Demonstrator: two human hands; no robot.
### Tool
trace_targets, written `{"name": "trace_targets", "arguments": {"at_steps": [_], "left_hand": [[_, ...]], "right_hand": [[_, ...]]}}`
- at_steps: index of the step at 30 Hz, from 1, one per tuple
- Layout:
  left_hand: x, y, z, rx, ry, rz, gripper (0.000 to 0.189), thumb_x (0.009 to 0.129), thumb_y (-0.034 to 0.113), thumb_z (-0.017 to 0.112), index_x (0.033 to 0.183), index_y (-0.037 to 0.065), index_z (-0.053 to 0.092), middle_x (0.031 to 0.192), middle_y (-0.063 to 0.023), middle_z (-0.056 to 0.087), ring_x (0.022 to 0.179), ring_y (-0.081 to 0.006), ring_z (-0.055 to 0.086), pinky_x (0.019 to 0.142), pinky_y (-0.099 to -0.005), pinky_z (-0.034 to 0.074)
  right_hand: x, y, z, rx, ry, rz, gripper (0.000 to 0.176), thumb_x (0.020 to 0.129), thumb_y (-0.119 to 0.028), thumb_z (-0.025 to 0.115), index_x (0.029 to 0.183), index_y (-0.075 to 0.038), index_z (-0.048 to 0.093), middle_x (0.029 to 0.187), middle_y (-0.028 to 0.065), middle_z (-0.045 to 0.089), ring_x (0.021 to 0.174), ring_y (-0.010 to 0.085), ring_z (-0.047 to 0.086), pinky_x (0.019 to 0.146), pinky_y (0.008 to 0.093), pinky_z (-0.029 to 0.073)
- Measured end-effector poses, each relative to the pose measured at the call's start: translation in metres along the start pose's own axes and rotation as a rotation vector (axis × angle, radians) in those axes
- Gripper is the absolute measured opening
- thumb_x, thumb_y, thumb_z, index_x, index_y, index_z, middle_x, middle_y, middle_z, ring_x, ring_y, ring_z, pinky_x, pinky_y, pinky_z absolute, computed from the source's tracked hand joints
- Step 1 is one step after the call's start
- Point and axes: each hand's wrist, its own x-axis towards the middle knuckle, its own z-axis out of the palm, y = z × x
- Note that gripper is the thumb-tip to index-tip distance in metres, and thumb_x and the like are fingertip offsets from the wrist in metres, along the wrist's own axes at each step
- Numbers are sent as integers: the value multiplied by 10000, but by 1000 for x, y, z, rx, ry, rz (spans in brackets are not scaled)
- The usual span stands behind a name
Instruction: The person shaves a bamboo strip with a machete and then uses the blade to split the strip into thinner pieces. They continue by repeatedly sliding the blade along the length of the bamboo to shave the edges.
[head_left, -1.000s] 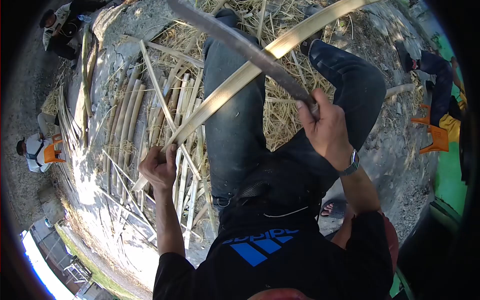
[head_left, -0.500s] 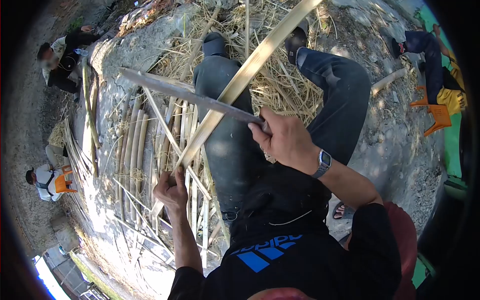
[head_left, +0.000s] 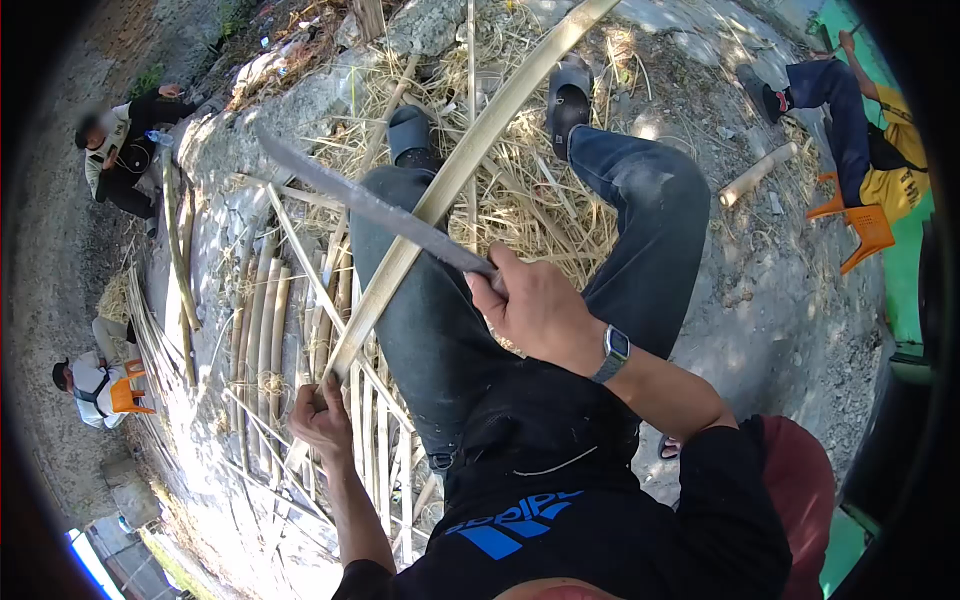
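My left hand [head_left: 322,418] is closed around the lower end of a long, flat bamboo strip [head_left: 470,165], which slants up and right across my left thigh. In my right hand [head_left: 535,305] is the handle of a machete [head_left: 370,205]. Its long dark blade points up and left and crosses over the strip near the middle. A watch sits on my right wrist. Beneath the strip, pale shavings [head_left: 520,215] cover the ground between my feet.
Several bamboo poles [head_left: 268,320] and thin split strips [head_left: 385,450] lie left of my leg. A short bamboo piece [head_left: 757,175] lies at the right. People sit at both sides, some on orange chairs [head_left: 868,238]. A long pole [head_left: 178,250] lies farther left.
The strip, both hands and the machete have shifted a little left in view. The blade still crosses the strip, its tip slightly higher. My left foot and right shoe now show more fully.
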Motion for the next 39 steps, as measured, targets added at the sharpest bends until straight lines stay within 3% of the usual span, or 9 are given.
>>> {"name": "trace_targets", "arguments": {"at_steps": [5,11,12,15,17,23,31,33,39], "left_hand": [[-12,-20,12,-236,-46,-68,583,961,439,714,623,21,487,471,-20,342,474,-122,277,474,-357,203],[5,-28,9,-206,-74,-12,638,986,483,650,583,45,419,459,-24,333,460,-118,284,453,-366,197],[11,-27,5,-201,-116,-7,641,992,482,643,581,47,413,461,-21,336,466,-114,283,454,-361,196],[23,-42,0,-222,-176,-22,660,1006,492,623,575,46,396,471,-11,338,486,-99,283,457,-346,188],[26,-47,-5,-265,-226,-46,660,1004,497,625,576,41,413,479,-5,361,492,-96,290,461,-338,190],[40,-36,-23,-207,-303,-4,636,1007,475,628,588,20,480,495,3,396,508,-85,313,467,-332,212],[34,-30,-2,-260,-197,5,628,1001,469,639,576,36,478,470,-2,406,468,-89,330,443,-334,234],[35,-27,-1,-226,-184,-12,624,988,489,649,583,38,500,468,-4,406,471,-92,335,445,-340,243],[22,-7,-21,-175,-235,-122,678,966,582,641,589,35,506,481,-2,387,486,-105,325,455,-342,224]], "right_hand": [[-8,5,-2,6,-67,-97,265,940,-225,708,890,-49,518,594,98,614,542,335,645,511,442,504],[85,65,-107,-314,454,1,332,1006,-312,610,911,5,583,685,193,659,619,364,674,559,421,525],[94,50,-120,-130,471,285,318,1010,-310,595,951,2,619,759,211,689,680,360,694,601,412,545],[102,70,-104,-212,652,62,312,1012,-301,581,972,5,628,738,226,687,691,393,694,635,436,555],[86,50,-89,-146,416,197,290,1006,-252,594,959,33,592,693,221,665,648,400,682,575,468,519],[7,27,-32,-59,2,-169,241,958,-195,670,988,13,553,586,165,610,533,369,644,488,453,477],[103,82,-117,-327,588,9,342,1018,-304,589,880,10,587,639,161,647,594,366,654,611,471,529],[88,63,-93,-42,407,151,331,1005,-281,610,889,26,570,648,180,651,598,397,654,602,470,529],[22,3,17,161,64,-111,245,972,-191,656,938,14,526,598,172,615,542,393,629,527,470,487]]}}
